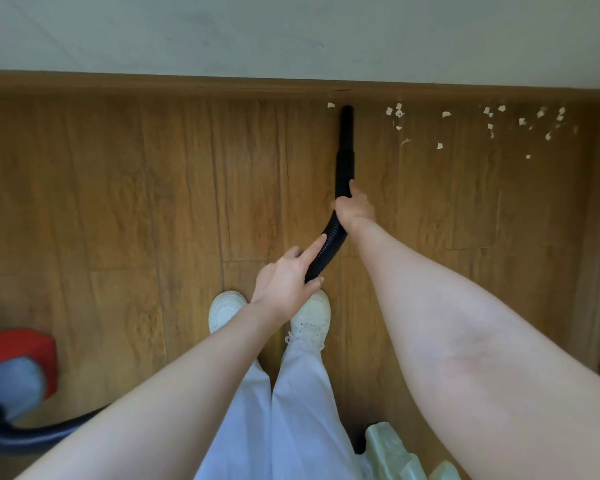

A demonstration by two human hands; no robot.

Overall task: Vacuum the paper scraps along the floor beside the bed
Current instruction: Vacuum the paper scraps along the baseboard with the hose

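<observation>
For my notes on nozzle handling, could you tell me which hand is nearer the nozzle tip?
Right. The right hand grips the tube just behind the nozzle tip; the left hand holds the ribbed hose farther back.

The nozzle was set at the baseboard; paper scraps were scattered to its right, the vacuum body behind at left.
</observation>
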